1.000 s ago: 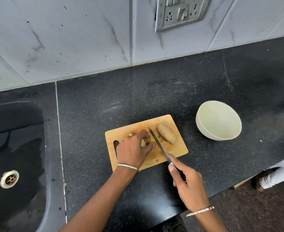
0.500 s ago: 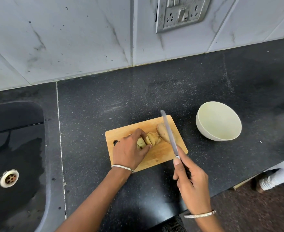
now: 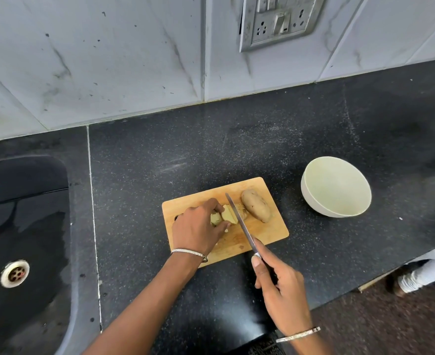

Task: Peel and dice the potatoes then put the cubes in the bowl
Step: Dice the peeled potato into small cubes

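Observation:
A wooden cutting board (image 3: pixel 267 230) lies on the black counter. On it, my left hand (image 3: pixel 198 229) holds a cut, pale potato piece (image 3: pixel 228 213) with curled fingers. My right hand (image 3: pixel 279 285) grips the handle of a knife (image 3: pixel 239 221), whose blade lies across the cut potato just right of my left fingertips. A whole unpeeled potato (image 3: pixel 256 205) rests at the board's right end. An empty cream bowl (image 3: pixel 335 187) stands to the right of the board.
A dark sink (image 3: pixel 19 239) with a metal drain (image 3: pixel 14 273) fills the left. A tiled wall with a socket plate (image 3: pixel 279 20) rises behind the counter. The counter's front edge runs along the lower right, with a person's shoe (image 3: pixel 413 279) on the floor beyond.
The knife, lifted and swung right over the whole potato half a second ago, has come back down onto the cut potato beside my left fingers. My left hand stayed on the piece.

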`<state>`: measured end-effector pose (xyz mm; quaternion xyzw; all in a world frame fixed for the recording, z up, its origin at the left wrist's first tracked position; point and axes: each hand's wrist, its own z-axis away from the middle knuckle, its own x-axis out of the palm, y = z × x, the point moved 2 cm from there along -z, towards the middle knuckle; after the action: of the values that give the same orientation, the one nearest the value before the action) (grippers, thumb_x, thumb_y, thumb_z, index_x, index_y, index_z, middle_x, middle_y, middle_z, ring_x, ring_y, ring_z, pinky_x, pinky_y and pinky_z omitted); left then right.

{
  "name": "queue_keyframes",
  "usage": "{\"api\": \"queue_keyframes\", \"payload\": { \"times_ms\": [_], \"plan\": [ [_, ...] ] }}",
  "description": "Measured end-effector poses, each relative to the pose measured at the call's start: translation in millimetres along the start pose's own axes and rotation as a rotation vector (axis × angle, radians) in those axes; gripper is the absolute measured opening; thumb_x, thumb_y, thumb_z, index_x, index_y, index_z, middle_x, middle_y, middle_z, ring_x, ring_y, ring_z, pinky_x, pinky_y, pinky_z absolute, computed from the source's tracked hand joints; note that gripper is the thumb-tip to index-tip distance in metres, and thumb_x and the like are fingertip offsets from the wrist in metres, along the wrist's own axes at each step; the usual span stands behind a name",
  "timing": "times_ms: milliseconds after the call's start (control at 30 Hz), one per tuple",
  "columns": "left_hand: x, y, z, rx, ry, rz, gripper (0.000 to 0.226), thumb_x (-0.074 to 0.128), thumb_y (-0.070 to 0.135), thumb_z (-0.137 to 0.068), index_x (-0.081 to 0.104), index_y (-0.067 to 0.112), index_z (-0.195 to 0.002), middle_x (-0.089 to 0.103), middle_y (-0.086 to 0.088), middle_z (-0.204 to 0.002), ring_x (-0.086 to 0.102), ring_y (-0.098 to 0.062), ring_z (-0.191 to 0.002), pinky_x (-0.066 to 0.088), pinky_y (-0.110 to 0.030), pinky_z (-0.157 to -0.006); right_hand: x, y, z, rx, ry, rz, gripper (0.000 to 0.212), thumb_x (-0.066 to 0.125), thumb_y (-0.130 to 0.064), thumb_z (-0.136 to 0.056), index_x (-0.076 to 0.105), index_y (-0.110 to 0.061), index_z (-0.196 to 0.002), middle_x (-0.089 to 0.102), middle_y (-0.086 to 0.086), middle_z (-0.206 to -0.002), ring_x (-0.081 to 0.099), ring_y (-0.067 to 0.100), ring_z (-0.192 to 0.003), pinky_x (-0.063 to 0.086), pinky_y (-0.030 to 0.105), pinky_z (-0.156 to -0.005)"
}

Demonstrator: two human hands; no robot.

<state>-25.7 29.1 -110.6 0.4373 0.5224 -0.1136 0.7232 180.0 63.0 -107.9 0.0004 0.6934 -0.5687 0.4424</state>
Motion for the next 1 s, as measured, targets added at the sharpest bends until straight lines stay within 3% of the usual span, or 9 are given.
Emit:
{"api": "queue_keyframes", "payload": {
  "times_ms": [67,167,367,600,733,867,1000],
  "plan": [
    [1,1,-1,-0.006,0.003,0.001,0.031,0.070,0.054,-0.077,0.058,0.036,-0.099,0.069,0.016,-0.091,0.065,-0.015,-0.079,0.052,-0.031,-0.065,1,3,0,0.008,-0.010,0.024,0.042,0.050,-0.042,-0.097,0.042,-0.067,-0.130,0.058,0.006,-0.059,0.052,0.020,-0.051,0.047,0.042,-0.051],
    [3,0,-3,-0.008,0.003,0.006,0.031,0.072,0.053,-0.077,0.059,0.035,-0.098,0.070,0.016,-0.092,0.065,-0.015,-0.083,0.053,-0.033,-0.068,3,6,-1,0.010,-0.042,0.048,0.043,0.050,-0.043,-0.096,0.038,-0.070,-0.129,0.062,-0.017,-0.061,0.052,0.021,-0.051,0.045,0.040,-0.049],
    [4,2,-9,-0.005,-0.016,0.009,0.030,0.076,0.048,-0.075,0.060,0.034,-0.097,0.070,0.013,-0.092,0.064,-0.017,-0.086,0.052,-0.033,-0.071,7,11,-4,0.012,-0.077,0.087,0.038,0.047,-0.048,-0.097,0.042,-0.068,-0.129,0.060,-0.015,-0.060,0.052,0.021,-0.050,0.046,0.039,-0.049],
    [1,4,-23,-0.011,-0.099,0.007,0.033,0.085,0.042,-0.066,0.063,0.030,-0.087,0.069,0.011,-0.087,0.064,-0.016,-0.084,0.052,-0.030,-0.067,4,15,-6,0.007,-0.066,0.084,0.041,0.046,-0.046,-0.098,0.039,-0.067,-0.132,0.058,0.005,-0.060,0.055,0.024,-0.055,0.049,0.042,-0.056],
    [-3,8,-32,-0.015,-0.156,-0.005,0.035,0.090,0.036,-0.060,0.065,0.028,-0.083,0.067,0.009,-0.083,0.064,-0.017,-0.078,0.052,-0.030,-0.065,3,13,-8,0.010,-0.078,0.103,0.040,0.051,-0.041,-0.098,0.045,-0.063,-0.131,0.059,-0.022,-0.061,0.054,0.017,-0.052,0.050,0.039,-0.055],
    [-5,10,-39,-0.008,-0.180,-0.019,0.038,0.092,0.036,-0.054,0.062,0.029,-0.076,0.066,0.008,-0.079,0.063,-0.019,-0.076,0.051,-0.030,-0.064,2,13,-9,0.021,-0.090,0.103,0.037,0.050,-0.042,-0.098,0.049,-0.058,-0.131,0.054,-0.028,-0.061,0.057,0.014,-0.054,0.050,0.034,-0.059],
    [-5,11,-39,0.018,-0.174,-0.031,0.038,0.091,0.036,-0.056,0.062,0.028,-0.078,0.066,0.008,-0.080,0.063,-0.019,-0.077,0.049,-0.029,-0.063,2,14,-11,0.020,-0.086,0.099,0.036,0.050,-0.043,-0.098,0.048,-0.062,-0.129,0.056,-0.022,-0.061,0.057,0.012,-0.055,0.048,0.032,-0.057]
  ]
}}
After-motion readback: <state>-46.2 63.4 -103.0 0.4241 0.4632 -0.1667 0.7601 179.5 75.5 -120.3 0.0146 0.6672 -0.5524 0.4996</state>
